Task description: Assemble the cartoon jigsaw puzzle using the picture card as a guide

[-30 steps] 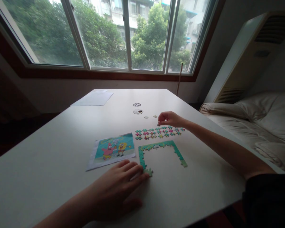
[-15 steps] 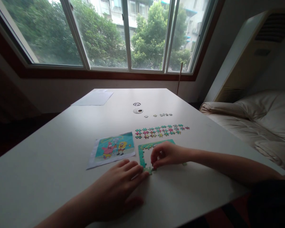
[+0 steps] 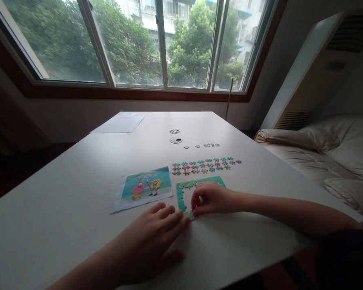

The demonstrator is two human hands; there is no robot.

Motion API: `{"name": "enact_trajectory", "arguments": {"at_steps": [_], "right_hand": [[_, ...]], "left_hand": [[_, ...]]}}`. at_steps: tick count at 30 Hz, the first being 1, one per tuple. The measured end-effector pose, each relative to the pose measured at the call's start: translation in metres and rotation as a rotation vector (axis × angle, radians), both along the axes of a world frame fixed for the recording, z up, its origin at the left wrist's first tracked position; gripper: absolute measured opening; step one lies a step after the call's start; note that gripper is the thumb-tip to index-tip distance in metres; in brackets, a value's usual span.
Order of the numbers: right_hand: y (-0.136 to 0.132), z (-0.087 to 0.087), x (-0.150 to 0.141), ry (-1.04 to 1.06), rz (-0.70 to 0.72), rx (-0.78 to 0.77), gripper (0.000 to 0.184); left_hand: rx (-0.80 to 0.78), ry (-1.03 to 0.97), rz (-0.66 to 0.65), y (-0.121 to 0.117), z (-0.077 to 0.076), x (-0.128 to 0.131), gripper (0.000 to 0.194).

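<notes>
We sit at a large white table point(image 3: 63, 193) whose far end stands near the wide window point(image 3: 133, 44), with green trees and a pale building beyond the glass. To our right is a cream sofa point(image 3: 314, 149), and behind it rises a tall pale unit point(image 3: 308, 76) with slatted vents. On the table's far left corner lies some white paper point(image 3: 116, 123). Nearer to us, left of the middle, a picture sheet point(image 3: 145, 187) shows a pink, a yellow and a pale blue-green cartoon figure on teal. Just right of it lies the puzzle border point(image 3: 179, 197), flat on the table, green and teal around a bare middle, its right side mostly hidden from us. Our left hand point(image 3: 157, 233) rests palm down, fingers stretched out and slightly spread, the tips at the border's near left corner, the thumb well apart. Our right hand point(image 3: 211, 198) reaches over the border from the right, fingers curled, thumb and forefinger close together at the near edge; we cannot tell whether they pinch a piece. Beyond the puzzle, toward the window, lie two round discs point(image 3: 176, 140). Smallest are the loose pieces point(image 3: 185, 165), in three rows just behind the border, and a few pale pieces point(image 3: 197, 146) farther back
</notes>
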State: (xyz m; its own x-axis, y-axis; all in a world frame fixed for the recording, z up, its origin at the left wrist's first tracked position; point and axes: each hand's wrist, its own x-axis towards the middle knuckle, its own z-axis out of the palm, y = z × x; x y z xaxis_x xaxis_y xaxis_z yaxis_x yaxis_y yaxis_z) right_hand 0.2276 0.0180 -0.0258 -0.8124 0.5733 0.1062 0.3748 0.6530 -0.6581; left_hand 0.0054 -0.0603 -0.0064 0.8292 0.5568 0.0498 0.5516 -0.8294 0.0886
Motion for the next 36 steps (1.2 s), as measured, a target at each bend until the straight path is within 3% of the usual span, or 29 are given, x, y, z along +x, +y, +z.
{"name": "enact_trajectory", "arguments": {"at_steps": [10, 18, 26, 29, 32, 36], "right_hand": [[0.003, 0.009, 0.006, -0.062, 0.011, -0.078, 0.015], [0.002, 0.01, 0.007, -0.066, 0.037, 0.004, 0.014], [0.004, 0.012, 0.008, -0.076, 0.04, -0.035, 0.016], [0.021, 0.017, 0.012, -0.054, 0.007, -0.041, 0.018], [0.053, 0.025, 0.018, -0.041, -0.127, 0.083, 0.019], [0.106, 0.026, 0.026, -0.239, -0.307, 0.248, 0.015]], "left_hand": [[0.077, 0.001, -0.007, 0.001, -0.003, -0.002, 0.037], [0.115, -0.035, -0.022, 0.001, -0.007, -0.004, 0.035], [0.125, -0.03, -0.028, 0.003, -0.005, -0.002, 0.032], [0.104, 0.004, -0.029, 0.004, -0.004, -0.001, 0.032], [0.1, 0.019, -0.034, 0.003, -0.005, -0.002, 0.033], [0.176, -0.005, -0.058, 0.0, -0.009, -0.001, 0.037]]}}
